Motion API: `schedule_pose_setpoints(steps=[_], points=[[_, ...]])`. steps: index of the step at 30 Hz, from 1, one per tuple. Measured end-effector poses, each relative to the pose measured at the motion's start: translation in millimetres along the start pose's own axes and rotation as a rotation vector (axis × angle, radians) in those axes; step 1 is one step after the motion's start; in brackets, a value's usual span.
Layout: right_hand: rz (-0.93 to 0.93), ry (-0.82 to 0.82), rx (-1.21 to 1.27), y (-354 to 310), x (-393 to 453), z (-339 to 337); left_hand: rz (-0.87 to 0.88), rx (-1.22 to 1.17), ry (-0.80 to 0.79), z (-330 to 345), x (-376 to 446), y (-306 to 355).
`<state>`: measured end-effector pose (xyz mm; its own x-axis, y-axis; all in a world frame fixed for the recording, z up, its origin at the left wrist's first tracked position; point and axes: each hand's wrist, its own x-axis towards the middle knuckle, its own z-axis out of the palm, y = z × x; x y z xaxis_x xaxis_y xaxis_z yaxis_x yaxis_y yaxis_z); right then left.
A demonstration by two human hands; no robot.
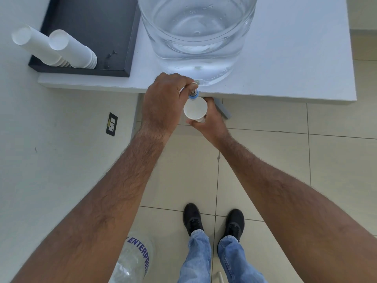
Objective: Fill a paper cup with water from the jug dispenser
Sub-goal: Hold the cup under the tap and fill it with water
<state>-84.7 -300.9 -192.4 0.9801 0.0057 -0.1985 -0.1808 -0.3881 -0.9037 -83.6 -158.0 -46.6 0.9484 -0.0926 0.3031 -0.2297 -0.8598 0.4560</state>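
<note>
A large clear water jug (pixel 196 35) stands on the white table (pixel 285 64), its tap (pixel 193 92) jutting over the front edge. My left hand (pixel 163 101) is closed on the tap, fingers wrapped around its lever. Directly under the blue spout sits a white paper cup (pixel 195 108), held upright from below and behind by my right hand (pixel 210 119). The cup's inside looks white; I cannot tell how much water is in it.
Two stacks of white paper cups (pixel 61 50) lie on a black tray (pixel 91 21) at the table's left. An empty clear jug (pixel 134 260) stands on the tiled floor near my left arm. A wall with a socket (pixel 111 123) is at the left.
</note>
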Motion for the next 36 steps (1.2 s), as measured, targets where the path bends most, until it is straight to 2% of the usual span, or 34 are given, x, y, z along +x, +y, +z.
schedule_pose_setpoints(steps=[36], points=[[-0.007, -0.002, -0.004, 1.4, 0.0, -3.7, -0.026, -0.007, 0.032, 3.7, -1.5, -0.2]])
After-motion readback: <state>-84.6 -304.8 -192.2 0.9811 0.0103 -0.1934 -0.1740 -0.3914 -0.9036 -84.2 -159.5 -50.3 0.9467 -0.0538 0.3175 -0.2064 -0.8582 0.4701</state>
